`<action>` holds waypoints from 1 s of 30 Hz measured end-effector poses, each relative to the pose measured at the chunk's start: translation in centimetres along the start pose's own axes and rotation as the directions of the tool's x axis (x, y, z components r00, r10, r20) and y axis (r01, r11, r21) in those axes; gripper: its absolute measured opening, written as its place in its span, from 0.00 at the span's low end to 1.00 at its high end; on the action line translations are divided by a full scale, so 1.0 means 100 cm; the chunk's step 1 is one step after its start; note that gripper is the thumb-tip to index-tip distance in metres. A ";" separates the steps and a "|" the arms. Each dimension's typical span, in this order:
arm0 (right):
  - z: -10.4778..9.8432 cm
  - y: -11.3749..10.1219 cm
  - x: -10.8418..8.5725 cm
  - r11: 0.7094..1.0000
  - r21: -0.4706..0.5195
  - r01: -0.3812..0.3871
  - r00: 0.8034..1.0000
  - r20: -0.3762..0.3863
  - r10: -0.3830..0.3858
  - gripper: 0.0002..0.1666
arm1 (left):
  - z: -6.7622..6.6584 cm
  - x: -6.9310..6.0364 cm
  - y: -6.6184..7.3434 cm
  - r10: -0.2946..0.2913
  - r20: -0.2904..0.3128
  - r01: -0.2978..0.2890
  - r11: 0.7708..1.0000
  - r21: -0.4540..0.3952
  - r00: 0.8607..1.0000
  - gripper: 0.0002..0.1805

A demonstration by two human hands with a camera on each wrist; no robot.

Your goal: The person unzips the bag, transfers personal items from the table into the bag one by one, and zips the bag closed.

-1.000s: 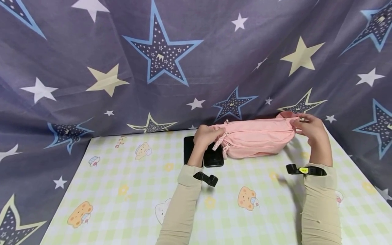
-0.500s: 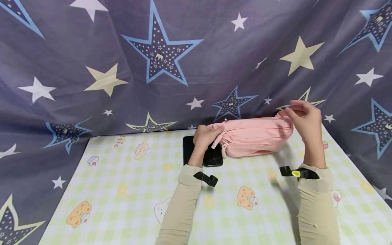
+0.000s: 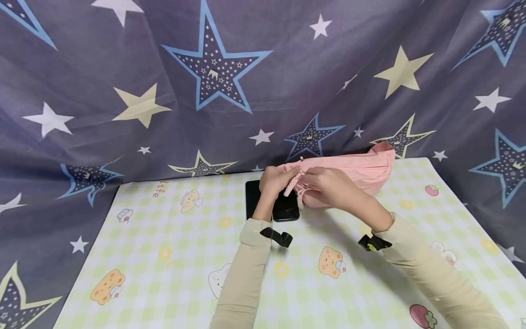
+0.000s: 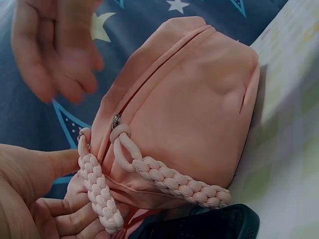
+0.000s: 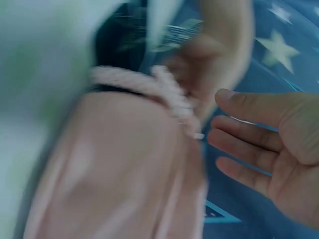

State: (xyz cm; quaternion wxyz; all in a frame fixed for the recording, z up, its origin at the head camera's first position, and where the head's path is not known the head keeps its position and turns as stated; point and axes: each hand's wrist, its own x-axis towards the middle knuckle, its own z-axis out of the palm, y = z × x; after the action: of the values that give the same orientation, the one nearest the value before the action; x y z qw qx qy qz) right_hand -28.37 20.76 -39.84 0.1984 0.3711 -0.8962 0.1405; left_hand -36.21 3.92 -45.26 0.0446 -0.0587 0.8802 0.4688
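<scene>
A pink fabric zip bag (image 3: 361, 169) lies at the back of the table, against the curtain. My left hand (image 3: 274, 180) grips its left end, thumb on one side and fingers beneath in the left wrist view. Two braided zipper pulls (image 4: 172, 183) hang from that end, one lying across the left fingers. In the head view my right hand (image 3: 334, 186) appears in front of the bag, near the pulls. The right wrist view shows that right hand (image 5: 286, 144) with fingers extended, apart from the bag (image 5: 114, 169) and holding nothing. The zip looks closed.
Two dark flat devices lie side by side under and beside my left wrist: a black slab (image 3: 252, 196) and a phone-like one (image 3: 286, 209). A star-patterned curtain (image 3: 230, 137) hangs behind the checked tabletop (image 3: 164, 274).
My right hand has let go of the bag's right end, lifted, and swung left toward the zipper pulls. My left hand keeps its grip on the left end.
</scene>
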 end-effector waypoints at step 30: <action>0.044 0.014 -0.019 0.721 -0.563 0.404 0.906 0.141 -0.398 0.12 | -0.003 0.002 -0.009 0.142 0.138 -0.091 0.943 -0.320 0.980 0.19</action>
State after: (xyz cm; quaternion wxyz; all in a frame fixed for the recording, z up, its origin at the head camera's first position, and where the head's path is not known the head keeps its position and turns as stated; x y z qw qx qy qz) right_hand -29.28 21.11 -44.69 0.3231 0.4784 -0.7948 -0.1872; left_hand -36.30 3.18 -45.85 0.0768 0.0248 0.7907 0.6068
